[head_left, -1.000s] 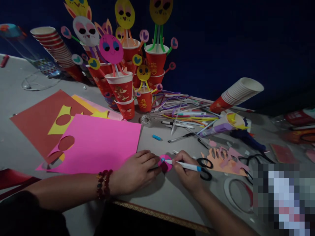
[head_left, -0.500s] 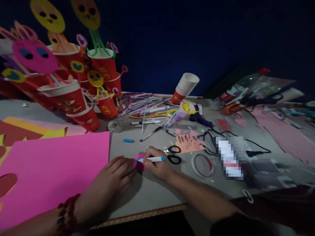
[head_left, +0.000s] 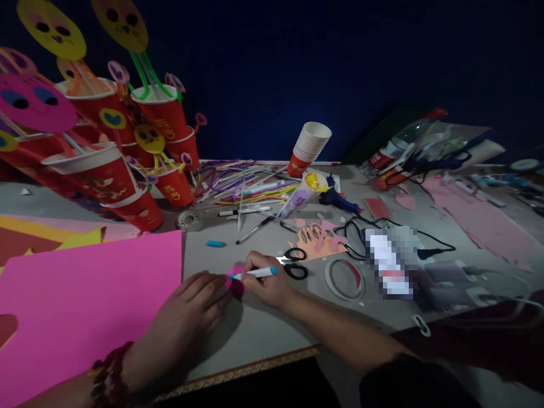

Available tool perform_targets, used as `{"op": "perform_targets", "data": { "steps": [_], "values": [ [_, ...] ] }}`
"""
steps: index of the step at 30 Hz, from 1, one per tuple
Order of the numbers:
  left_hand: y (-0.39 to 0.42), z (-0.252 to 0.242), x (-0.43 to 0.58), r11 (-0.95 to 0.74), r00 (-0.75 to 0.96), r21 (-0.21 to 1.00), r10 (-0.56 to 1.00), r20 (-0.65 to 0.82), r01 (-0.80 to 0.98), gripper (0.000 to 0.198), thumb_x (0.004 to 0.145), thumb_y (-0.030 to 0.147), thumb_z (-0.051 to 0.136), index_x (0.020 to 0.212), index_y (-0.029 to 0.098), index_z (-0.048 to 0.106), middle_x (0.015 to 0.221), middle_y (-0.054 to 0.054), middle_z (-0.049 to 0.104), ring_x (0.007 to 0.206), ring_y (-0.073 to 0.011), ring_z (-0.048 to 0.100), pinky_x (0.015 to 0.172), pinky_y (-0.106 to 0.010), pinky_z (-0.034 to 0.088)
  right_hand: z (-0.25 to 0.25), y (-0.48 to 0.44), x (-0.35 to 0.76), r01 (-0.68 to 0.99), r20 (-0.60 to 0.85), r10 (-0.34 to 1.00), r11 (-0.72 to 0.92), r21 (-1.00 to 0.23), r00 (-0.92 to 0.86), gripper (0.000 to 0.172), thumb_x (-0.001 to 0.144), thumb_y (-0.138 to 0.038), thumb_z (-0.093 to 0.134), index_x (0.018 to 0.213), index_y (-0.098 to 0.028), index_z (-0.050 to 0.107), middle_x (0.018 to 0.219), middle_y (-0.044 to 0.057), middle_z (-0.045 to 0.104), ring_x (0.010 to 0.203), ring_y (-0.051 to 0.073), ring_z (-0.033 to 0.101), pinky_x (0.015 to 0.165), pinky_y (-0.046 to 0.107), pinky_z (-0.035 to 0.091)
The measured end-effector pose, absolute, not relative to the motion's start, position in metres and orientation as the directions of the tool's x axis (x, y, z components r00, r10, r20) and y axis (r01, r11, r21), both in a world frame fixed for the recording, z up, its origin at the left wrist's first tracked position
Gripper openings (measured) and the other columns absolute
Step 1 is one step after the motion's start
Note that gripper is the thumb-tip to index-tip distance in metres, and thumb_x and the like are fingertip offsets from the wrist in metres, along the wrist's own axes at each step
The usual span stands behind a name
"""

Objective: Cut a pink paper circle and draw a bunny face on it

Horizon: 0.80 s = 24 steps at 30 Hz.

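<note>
A small round of pink paper (head_left: 233,276) lies on the table between my hands, with blue marks on its upper part. My right hand (head_left: 267,283) grips a white marker (head_left: 261,273) with a blue end, its tip down on the paper. My left hand (head_left: 195,300) lies flat with fingers stretched out, fingertips at the paper's left edge; a bead bracelet (head_left: 111,374) circles that wrist. The blue marker cap (head_left: 215,244) rests farther back. Just right of my right hand are scissors (head_left: 295,265) with black handles, their blades partly hidden behind it.
A large pink sheet (head_left: 97,300) covers the left side. Red cups (head_left: 159,116) with paper faces stand behind it. Straws (head_left: 238,181), stacked cups (head_left: 310,144) and a glue gun (head_left: 340,201) lie at the back. Right are a tape roll (head_left: 344,279) and a blurred-out item (head_left: 389,263).
The whole scene has shifted slightly left as the camera turned right. The marker tip stays on the pink round, and both hands hold nearly the same pose.
</note>
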<state>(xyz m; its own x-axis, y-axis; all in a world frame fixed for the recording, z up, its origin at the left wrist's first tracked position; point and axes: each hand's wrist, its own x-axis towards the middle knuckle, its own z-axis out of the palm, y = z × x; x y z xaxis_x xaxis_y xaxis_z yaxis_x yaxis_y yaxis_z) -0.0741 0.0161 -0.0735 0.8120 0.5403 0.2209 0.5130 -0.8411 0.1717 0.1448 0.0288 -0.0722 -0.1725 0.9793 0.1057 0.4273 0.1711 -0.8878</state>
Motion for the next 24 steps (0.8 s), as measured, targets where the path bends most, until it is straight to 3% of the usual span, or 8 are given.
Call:
{"op": "perform_targets", "data": {
  "steps": [13,24],
  "values": [
    [0.016,-0.067,-0.074,-0.829,0.824,0.231,0.548,0.146,0.51,0.036,0.089,0.015,0.059,0.124,0.019,0.061,0.127,-0.008,0.062,0.119,-0.0267,0.053,0.105,-0.044,0.043,-0.071,0.029,0.146,0.421,0.098,0.977,0.17,-0.891,-0.187,0.013,0.077,-0.023,0.053,0.066,-0.023,0.047,0.055,-0.007,0.045,0.05,0.012,0.042,0.052,0.023,0.031],
    [0.018,-0.063,-0.074,-0.825,0.828,0.244,0.548,0.123,0.51,0.031,0.096,0.023,0.054,0.127,0.02,0.058,0.132,-0.007,0.057,0.122,-0.0252,0.051,0.108,-0.044,0.042,-0.078,0.029,0.152,0.333,0.123,0.978,0.175,-0.926,-0.17,0.014,0.08,-0.022,0.054,0.066,-0.023,0.048,0.055,-0.007,0.045,0.05,0.012,0.04,0.051,0.024,0.031]
  ]
}}
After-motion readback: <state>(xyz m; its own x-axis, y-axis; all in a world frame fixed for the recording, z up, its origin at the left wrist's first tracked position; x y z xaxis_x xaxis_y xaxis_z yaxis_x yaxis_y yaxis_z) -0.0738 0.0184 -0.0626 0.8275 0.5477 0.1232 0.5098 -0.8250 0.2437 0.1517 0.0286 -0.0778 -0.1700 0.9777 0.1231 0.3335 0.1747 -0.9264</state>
